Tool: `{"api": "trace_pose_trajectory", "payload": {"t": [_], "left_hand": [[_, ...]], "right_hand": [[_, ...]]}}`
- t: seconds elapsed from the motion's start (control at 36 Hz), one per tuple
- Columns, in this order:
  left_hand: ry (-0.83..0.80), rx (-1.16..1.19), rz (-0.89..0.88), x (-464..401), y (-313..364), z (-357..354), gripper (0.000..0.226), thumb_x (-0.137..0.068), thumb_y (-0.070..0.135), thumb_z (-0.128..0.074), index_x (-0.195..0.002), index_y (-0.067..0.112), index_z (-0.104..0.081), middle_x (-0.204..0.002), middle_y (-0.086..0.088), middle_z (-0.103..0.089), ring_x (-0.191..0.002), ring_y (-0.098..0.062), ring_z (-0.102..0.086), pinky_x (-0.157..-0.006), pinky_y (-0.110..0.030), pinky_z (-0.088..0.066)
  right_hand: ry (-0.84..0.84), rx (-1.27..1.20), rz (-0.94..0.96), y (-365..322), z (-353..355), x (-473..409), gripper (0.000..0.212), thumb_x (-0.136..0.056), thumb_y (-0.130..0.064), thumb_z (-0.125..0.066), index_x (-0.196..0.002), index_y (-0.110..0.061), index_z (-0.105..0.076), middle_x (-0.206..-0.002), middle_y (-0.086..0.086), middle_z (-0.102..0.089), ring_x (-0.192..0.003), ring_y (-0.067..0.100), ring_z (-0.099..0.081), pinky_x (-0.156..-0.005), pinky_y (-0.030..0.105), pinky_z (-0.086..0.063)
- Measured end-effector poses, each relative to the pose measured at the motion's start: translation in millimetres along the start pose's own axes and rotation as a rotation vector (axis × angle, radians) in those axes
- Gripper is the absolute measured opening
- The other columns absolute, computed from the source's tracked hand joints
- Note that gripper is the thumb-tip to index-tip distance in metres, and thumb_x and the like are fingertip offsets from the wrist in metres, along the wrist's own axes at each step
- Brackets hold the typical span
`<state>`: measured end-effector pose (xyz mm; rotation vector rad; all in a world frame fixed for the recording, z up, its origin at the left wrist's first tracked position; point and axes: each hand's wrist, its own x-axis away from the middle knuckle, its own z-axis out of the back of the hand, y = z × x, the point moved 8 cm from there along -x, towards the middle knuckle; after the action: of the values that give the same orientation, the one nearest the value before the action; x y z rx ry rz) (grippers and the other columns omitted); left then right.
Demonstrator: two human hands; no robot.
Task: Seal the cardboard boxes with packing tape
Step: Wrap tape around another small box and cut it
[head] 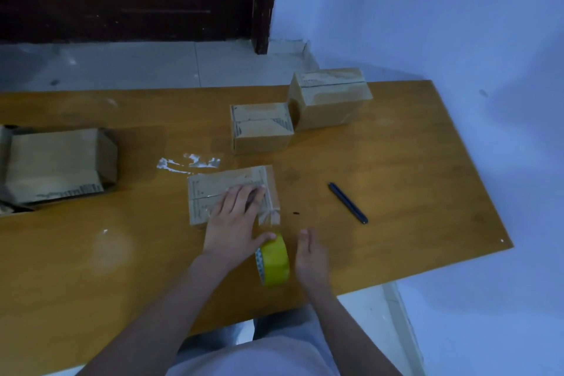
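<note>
Cardboard box (pixel 213 192) (flat, clear-taped) is pressed by the flat-fingered left hand (pixel 235 220); yellow tape roll (pixel 273 259) is steadied by the right hand (pixel 311 259), grip hidden.
</note>
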<state>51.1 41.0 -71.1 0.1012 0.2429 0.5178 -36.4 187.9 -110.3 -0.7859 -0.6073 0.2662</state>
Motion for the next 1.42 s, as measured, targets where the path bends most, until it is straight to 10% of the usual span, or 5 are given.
{"api": "trace_pose_trajectory", "payload": {"t": [0.22, 0.5, 0.83, 1.17, 1.42], "left_hand": [[0.008, -0.022, 0.011, 0.4, 0.3, 4.3, 0.096, -0.059, 0.068, -0.072, -0.134, 0.012, -0.054, -0.127, -0.008, -0.053, -0.122, -0.027, -0.037, -0.097, -0.046, -0.045], [-0.106, 0.031, 0.033, -0.6, -2.6, -1.9, 0.098, -0.061, 0.066, -0.074, -0.141, 0.019, -0.041, -0.132, -0.008, -0.047, -0.125, -0.028, -0.033, -0.101, -0.048, -0.041], [-0.163, 0.013, 0.031, -2.5, -0.5, -3.4, 0.095, -0.064, 0.071, -0.067, -0.143, 0.025, -0.042, -0.132, -0.011, -0.050, -0.124, -0.030, -0.033, -0.101, -0.048, -0.041], [-0.293, 0.034, 0.063, -1.8, -1.0, -7.4, 0.094, -0.073, 0.074, -0.057, -0.150, 0.030, -0.025, -0.143, -0.009, -0.041, -0.135, -0.030, -0.028, -0.111, -0.046, -0.027], [-0.402, 0.026, 0.059, -1.8, 3.4, -3.8, 0.093, -0.082, 0.075, -0.039, -0.151, 0.033, 0.008, -0.156, -0.005, -0.008, -0.144, -0.027, -0.001, -0.117, -0.043, -0.003]], "right_hand": [[0.212, 0.544, -0.088, 22.7, 93.1, -117.0, 0.058, -0.098, -0.030, -0.045, -0.147, -0.007, -0.023, -0.148, 0.012, -0.024, -0.134, 0.034, -0.022, -0.101, 0.045, -0.034], [-0.006, 0.691, 0.087, 32.7, 70.3, -104.3, 0.014, -0.099, -0.018, -0.045, -0.109, -0.008, -0.044, -0.103, 0.015, -0.056, -0.084, 0.031, -0.055, -0.066, 0.042, -0.046], [0.023, 0.749, 1.050, -69.4, 34.4, 9.6, 0.021, -0.081, -0.027, -0.047, -0.088, -0.024, -0.066, -0.080, -0.006, -0.064, -0.057, 0.010, -0.058, -0.038, 0.016, -0.036], [0.066, 0.949, 0.453, -7.4, 41.3, -46.3, 0.030, -0.068, -0.001, -0.077, -0.087, -0.018, -0.060, -0.076, -0.001, -0.056, -0.060, 0.020, -0.057, -0.033, 0.019, -0.012], [0.121, 0.665, 0.229, 9.6, 33.5, -62.4, 0.032, -0.091, -0.025, -0.055, -0.120, -0.012, -0.055, -0.126, 0.007, -0.048, -0.120, 0.029, -0.041, -0.102, 0.044, -0.033]]}}
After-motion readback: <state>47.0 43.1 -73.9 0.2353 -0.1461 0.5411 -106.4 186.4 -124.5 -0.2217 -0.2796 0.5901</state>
